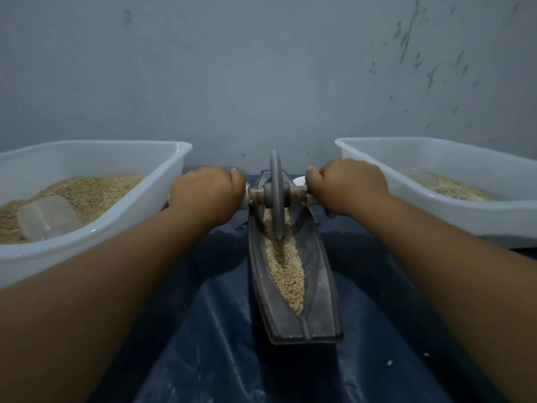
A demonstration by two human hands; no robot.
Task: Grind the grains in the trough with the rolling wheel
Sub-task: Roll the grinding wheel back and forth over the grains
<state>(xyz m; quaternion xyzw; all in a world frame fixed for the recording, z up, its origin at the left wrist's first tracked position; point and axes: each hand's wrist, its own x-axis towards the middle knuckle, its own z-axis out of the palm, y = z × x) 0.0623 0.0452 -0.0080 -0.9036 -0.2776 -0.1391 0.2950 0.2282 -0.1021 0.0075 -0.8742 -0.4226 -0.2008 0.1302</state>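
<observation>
A long grey boat-shaped trough (319,301) lies lengthwise in front of me on a dark blue sheet. Pale grains (286,269) fill its groove. A grey metal rolling wheel (276,196) stands upright in the groove toward the far end, its rim down in the grains. An axle handle runs through the wheel's hub to both sides. My left hand (207,190) grips the left end of the axle, and my right hand (347,184) grips the right end. Both arms are stretched forward.
A white plastic tub (122,225) at the left holds brown grain and a clear scoop (48,218). Another white tub (453,216) at the right holds paler grain. A grey wall stands just behind. A small white object (299,180) sits behind the right handle.
</observation>
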